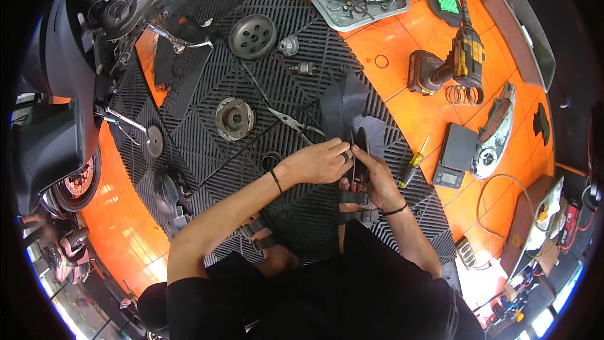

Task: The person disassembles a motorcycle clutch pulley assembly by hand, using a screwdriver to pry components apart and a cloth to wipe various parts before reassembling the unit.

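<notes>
Head view: a round, dark part [362, 141] is held upright between a person's two hands, above a black ribbed mat [207, 167] and in front of the body. The part is seen almost edge-on, as two thin, curved rims side by side with a narrow dark gap between them; its surface is near-black and mostly matt. Its faces are turned away from the camera, so their detail, and whether the rims belong to one piece or two, cannot be told. The left hand [324, 162] meets the part at its left edge, fingers curled and bunched together; their tips are hidden, and what they pinch, if anything, cannot be told. The right hand [380, 179] grips the part from the right, its fingers closed about the lower portion. A grey sheet [371, 128] lies beyond the part. To the left on the mat are pliers [290, 119] with open handles, a dull metal hub [235, 119] with a central hole, and a dark ring [272, 160]. Farther off lies a perforated metal bell [252, 36]. On the orange tiles [393, 101] at right rest a yellow-handled screwdriver [412, 167] and a dark digital scale [457, 151].
</notes>
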`<state>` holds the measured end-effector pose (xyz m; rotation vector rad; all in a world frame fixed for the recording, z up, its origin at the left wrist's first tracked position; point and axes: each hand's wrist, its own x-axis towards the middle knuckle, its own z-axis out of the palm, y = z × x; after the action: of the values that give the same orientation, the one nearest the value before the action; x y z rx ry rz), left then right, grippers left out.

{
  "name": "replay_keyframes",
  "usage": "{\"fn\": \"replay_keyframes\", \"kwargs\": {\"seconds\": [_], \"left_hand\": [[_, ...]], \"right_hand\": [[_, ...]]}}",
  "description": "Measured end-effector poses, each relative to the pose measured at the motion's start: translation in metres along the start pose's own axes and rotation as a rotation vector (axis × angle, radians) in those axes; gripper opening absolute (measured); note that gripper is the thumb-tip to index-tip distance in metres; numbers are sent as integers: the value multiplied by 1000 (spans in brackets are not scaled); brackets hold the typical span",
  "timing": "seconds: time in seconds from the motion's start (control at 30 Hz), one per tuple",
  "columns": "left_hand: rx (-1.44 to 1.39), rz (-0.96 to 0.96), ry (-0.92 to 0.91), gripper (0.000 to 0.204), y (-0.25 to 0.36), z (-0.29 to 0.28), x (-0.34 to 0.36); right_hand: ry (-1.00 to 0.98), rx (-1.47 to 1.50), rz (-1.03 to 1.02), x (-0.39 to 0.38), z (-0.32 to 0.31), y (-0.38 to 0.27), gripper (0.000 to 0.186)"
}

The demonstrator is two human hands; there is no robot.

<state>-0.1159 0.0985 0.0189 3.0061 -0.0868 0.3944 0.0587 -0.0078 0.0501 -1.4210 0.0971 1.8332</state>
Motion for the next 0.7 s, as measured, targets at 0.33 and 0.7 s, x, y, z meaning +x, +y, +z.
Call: {"fn": "replay_keyframes", "kwargs": {"seconds": [0.33,0.7], "left_hand": [[-53,-86,-12,22,9,-1,11],[-365,-299,-135,47,51,-54,13]], "right_hand": [[-44,-120,-7,4,-14,-3,43],[-308,-365,-138,-9,-23,-2,54]]}}
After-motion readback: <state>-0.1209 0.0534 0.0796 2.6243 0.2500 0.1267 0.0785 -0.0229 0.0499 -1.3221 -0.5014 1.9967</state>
